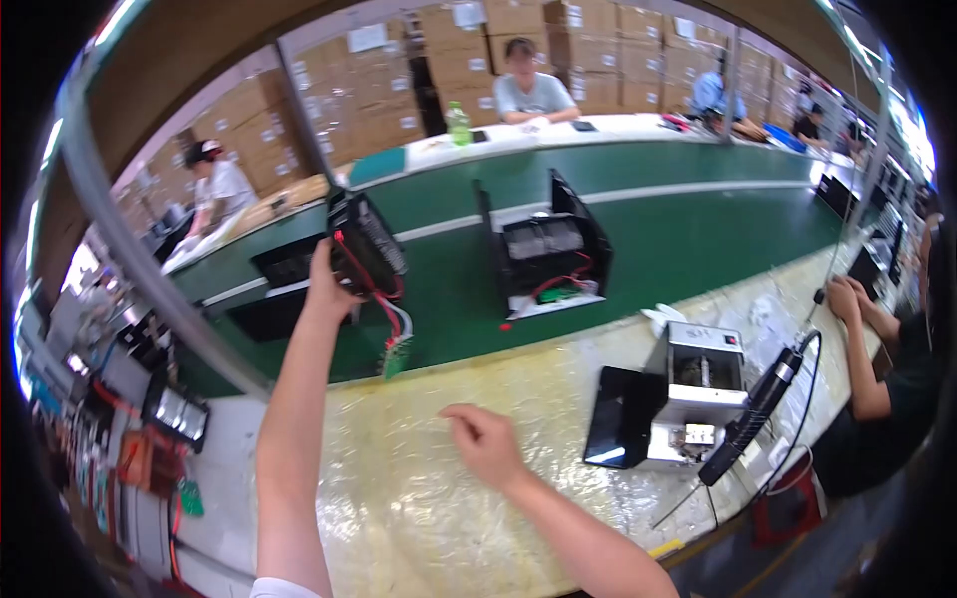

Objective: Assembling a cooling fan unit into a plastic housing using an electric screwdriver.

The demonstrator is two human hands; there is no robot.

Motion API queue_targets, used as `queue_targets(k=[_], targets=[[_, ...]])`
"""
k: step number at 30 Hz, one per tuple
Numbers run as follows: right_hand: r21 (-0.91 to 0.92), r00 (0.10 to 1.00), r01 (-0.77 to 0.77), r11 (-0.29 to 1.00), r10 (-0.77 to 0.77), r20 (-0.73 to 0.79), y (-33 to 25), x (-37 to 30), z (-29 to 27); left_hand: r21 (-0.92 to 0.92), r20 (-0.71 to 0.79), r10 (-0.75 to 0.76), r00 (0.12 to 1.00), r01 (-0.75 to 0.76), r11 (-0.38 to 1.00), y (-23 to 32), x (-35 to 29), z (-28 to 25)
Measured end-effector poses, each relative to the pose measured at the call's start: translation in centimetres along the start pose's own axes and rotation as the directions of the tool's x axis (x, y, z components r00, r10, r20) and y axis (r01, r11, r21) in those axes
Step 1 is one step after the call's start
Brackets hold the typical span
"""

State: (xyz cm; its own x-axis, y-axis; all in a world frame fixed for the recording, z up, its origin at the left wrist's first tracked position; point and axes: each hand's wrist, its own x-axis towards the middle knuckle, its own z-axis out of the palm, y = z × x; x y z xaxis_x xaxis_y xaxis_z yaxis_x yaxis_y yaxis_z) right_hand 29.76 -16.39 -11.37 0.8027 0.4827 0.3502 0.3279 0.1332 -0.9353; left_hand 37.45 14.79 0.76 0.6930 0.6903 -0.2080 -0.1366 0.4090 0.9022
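Note:
My left hand (334, 286) is closed on a black battery-like block (369, 244), held up over the green conveyor belt. Red and white wires hang from the block, with a small green circuit board (396, 357) at their lower end. My right hand (485, 446) hovers above the plastic-covered bench (399, 478), loosely curled with its index finger stretched out and nothing in it. On the belt ahead stands an opened black housing (546, 244) with a round drum-like part, red wires and a green board inside.
At right on the bench are a silver metal feeder machine (703, 369), a black panel (620, 417) and a black corded electric screwdriver (763, 399). Dark panels (284, 261) lie on the green belt (678, 229) at left. A co-worker's hands (847, 297) are at the far right.

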Motion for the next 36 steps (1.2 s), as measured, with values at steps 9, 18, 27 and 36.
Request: queue_targets(k=[9,18,27,36], targets=[[-0.213,0.872,0.459,0.863,-0.483,-0.077,-8.7,7.3,-3.7,-0.077,0.292,0.408,0.865,-0.404,0.912,2.7,-12.0,2.6],[0.205,0.905,0.421,0.884,-0.392,-0.167,-7.4,11.8,-2.1,-0.079,0.248,0.334,0.909,-0.325,0.942,-3.2,-18.4,8.2],[0.211,0.989,0.141,0.967,-0.147,0.013,-4.6,13.5,-7.5,0.136,0.357,0.499,0.79,-0.572,0.809,-2.7,-19.1,9.3],[-0.096,0.718,0.669,0.737,-0.675,-0.169,2.5,14.5,-14.3,-0.056,0.62,0.4,0.675,-0.47,0.881,-1.4,-20.0,12.5]])
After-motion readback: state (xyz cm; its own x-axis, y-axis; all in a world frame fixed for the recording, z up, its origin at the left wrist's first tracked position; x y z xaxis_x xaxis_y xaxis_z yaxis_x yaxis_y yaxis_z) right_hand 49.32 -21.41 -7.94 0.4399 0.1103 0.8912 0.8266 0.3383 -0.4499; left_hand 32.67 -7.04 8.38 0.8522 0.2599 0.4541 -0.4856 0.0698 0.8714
